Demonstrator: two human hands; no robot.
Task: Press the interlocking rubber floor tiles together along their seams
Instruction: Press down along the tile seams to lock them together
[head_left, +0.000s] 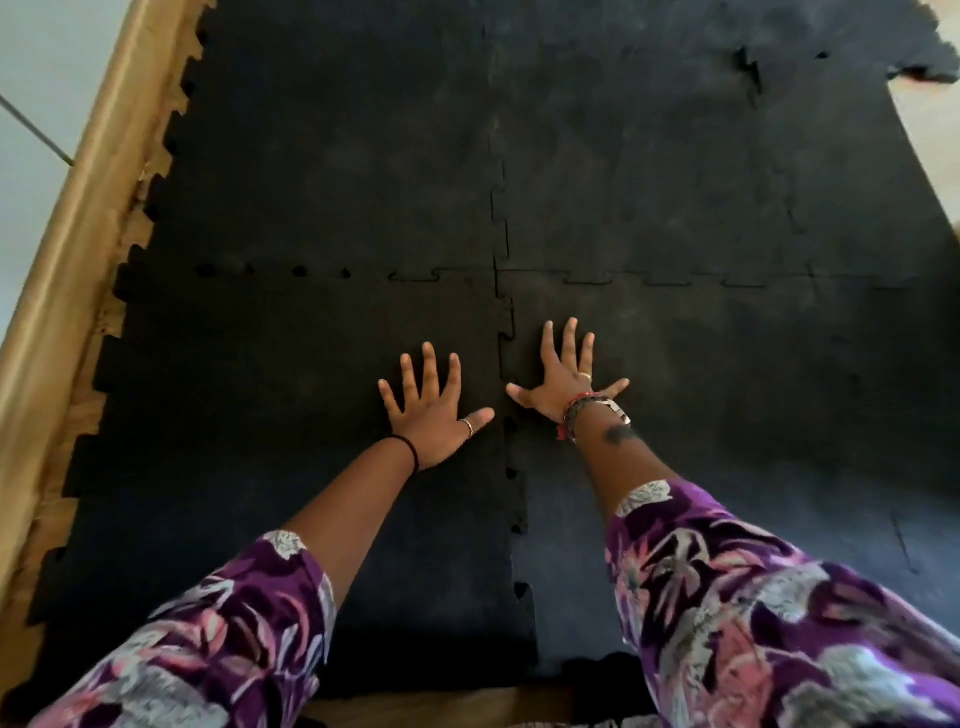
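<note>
Several black interlocking rubber tiles lie joined on the floor. My left hand (434, 402) rests flat with fingers spread on the near left tile (270, 415). My right hand (566, 376) lies flat, fingers spread, on the near right tile (753, 415). The two hands sit on either side of the vertical toothed seam (506, 358), thumbs pointing toward it. A horizontal seam (587, 278) crosses beyond my fingertips, with small open gaps (298, 271) along its left part. Below my hands the vertical seam shows a few small gaps (511, 473). Both hands hold nothing.
A light wooden skirting board (67, 249) and pale wall run along the left, beside the tiles' toothed outer edge (109, 364). Bare wood floor (930, 135) shows at the far right. A raised, loose tile edge (750, 65) sits at the far right corner.
</note>
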